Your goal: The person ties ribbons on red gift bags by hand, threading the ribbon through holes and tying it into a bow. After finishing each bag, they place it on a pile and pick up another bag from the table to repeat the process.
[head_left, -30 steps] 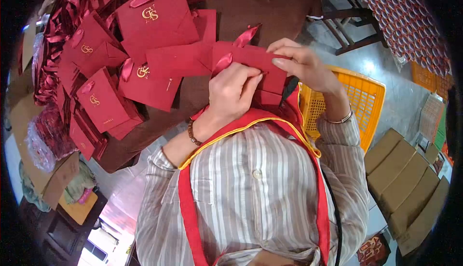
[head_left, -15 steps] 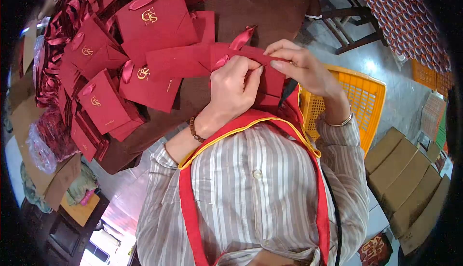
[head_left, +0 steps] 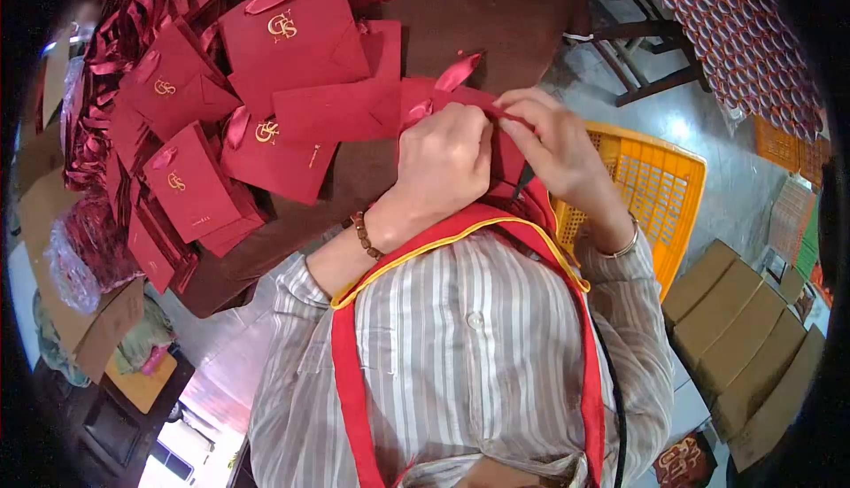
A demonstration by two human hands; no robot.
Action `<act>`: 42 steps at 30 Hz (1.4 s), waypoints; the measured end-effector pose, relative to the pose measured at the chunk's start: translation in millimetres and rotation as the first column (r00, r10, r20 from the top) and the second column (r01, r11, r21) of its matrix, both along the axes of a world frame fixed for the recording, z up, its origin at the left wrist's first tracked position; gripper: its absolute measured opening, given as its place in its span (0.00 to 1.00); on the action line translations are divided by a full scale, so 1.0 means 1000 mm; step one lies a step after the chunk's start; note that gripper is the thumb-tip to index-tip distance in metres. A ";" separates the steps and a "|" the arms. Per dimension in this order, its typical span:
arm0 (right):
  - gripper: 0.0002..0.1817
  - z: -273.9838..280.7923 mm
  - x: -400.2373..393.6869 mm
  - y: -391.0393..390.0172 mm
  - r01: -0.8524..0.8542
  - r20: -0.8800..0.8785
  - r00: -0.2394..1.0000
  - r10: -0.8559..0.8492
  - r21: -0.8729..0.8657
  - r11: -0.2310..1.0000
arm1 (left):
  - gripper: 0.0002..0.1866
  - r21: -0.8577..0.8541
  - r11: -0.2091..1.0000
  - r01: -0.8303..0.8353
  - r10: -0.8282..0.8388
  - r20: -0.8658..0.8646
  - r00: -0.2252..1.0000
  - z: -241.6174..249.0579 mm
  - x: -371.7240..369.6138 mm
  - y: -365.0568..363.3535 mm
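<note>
Close in front of my apron, a red paper gift bag [head_left: 507,158] is between my hands. My left hand [head_left: 443,156], with a bead bracelet at the wrist, is closed in a pinch at the bag's upper edge; its fingertips are hidden. My right hand [head_left: 562,144] grips the same edge between thumb and fingers. A pink-red ribbon [head_left: 458,73] stands up just beyond my left knuckles. Left of it lies another red bag [head_left: 332,112] on its side. What exactly my fingertips do at the edge is too small to see.
Several red bags with gold letters [head_left: 292,32] and ribbons pile up on the brown-covered table [head_left: 482,10] at the left. A yellow plastic crate [head_left: 660,178] stands by my right arm. Cardboard boxes [head_left: 739,329] are lower right; a rack of patterned items [head_left: 735,36] is upper right.
My left hand has turned and moved slightly right, its fingers curling tighter at the bag's edge. My right hand has shifted a little right and down, still on the bag.
</note>
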State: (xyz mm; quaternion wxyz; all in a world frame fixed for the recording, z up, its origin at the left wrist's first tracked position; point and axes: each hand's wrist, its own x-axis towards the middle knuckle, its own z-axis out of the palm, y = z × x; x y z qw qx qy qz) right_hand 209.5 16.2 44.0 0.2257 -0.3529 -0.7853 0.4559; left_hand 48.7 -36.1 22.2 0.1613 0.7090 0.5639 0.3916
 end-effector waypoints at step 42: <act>0.12 -0.009 -0.005 -0.007 0.042 0.056 0.997 -0.044 0.035 0.999 | 0.11 -0.677 0.479 0.559 -0.527 0.288 0.800 0.025 -0.058 0.088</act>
